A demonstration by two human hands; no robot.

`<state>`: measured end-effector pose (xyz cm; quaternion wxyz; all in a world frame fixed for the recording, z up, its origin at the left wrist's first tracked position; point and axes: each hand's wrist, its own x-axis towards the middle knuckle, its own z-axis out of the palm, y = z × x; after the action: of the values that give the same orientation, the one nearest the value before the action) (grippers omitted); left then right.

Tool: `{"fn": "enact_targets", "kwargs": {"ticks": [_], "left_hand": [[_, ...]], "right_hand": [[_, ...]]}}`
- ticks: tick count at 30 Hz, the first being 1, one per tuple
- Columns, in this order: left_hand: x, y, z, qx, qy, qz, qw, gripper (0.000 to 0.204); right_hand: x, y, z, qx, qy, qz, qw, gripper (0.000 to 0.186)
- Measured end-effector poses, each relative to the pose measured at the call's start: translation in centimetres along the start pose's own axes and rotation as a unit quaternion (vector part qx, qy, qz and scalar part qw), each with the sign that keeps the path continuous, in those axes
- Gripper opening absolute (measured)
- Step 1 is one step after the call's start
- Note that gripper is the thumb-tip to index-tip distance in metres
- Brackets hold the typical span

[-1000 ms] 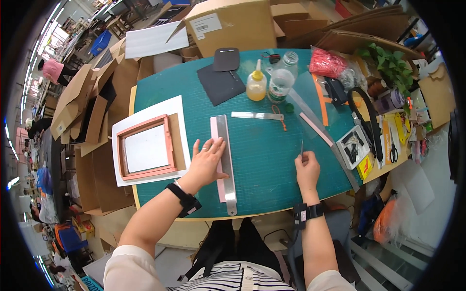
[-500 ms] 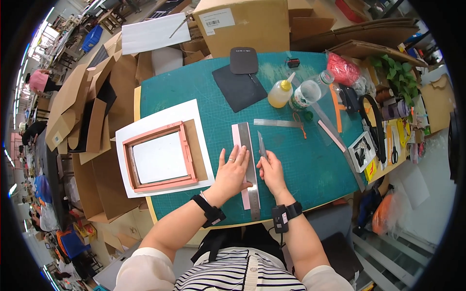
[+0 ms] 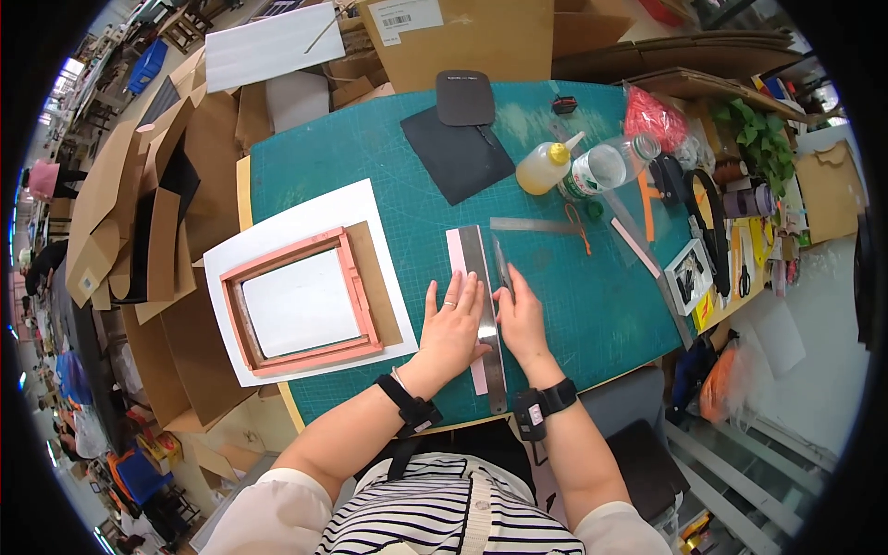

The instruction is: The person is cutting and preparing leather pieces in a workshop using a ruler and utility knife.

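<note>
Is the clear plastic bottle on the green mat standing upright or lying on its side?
Lying on its side. The clear plastic bottle rests lengthwise on the green mat, cap pointing away, beside the yellow bottle.

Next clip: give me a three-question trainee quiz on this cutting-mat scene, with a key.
1. True or false: the left hand presses flat on the metal ruler.
2. The right hand holds a thin tool against the ruler's edge. Is it (a) scissors, (b) a craft knife, (c) a brush?
3. Fill in: the pink frame lies on a ____ sheet, to the person's left.

Key: 1 true; 2 b; 3 white.
</note>
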<state>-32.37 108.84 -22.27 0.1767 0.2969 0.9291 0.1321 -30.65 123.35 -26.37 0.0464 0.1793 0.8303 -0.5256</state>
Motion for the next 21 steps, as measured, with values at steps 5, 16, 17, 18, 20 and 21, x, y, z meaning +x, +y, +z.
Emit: {"fn": "enact_targets", "kwargs": {"ticks": [5, 16, 17, 18, 20, 21], "left_hand": [[0.0, -0.2, 0.7, 0.003, 0.019, -0.002, 1.0, 0.098], [0.0, 0.0, 0.5, 0.016, 0.019, -0.016, 1.0, 0.097], [0.0, 0.1, 0.4, 0.015, 0.021, -0.014, 1.0, 0.097], [0.0, 0.1, 0.4, 0.013, 0.023, -0.012, 1.0, 0.097], [0.0, 0.2, 0.3, 0.016, 0.021, -0.014, 1.0, 0.097], [0.0, 0.2, 0.3, 0.018, 0.019, -0.014, 1.0, 0.097]], "right_hand": [[0.1, -2.8, 1.2, -0.132, 0.07, -0.131, 0.98, 0.045], [0.6, -3.5, 1.2, -0.171, 0.017, -0.09, 0.981, 0.047], [0.6, -3.6, 1.1, -0.171, 0.014, -0.09, 0.981, 0.047], [0.5, -3.7, 1.1, -0.17, 0.012, -0.09, 0.981, 0.047], [0.6, -4.0, 1.2, -0.168, 0.024, -0.09, 0.981, 0.047], [0.7, -3.9, 1.2, -0.167, 0.023, -0.09, 0.982, 0.047]]}}
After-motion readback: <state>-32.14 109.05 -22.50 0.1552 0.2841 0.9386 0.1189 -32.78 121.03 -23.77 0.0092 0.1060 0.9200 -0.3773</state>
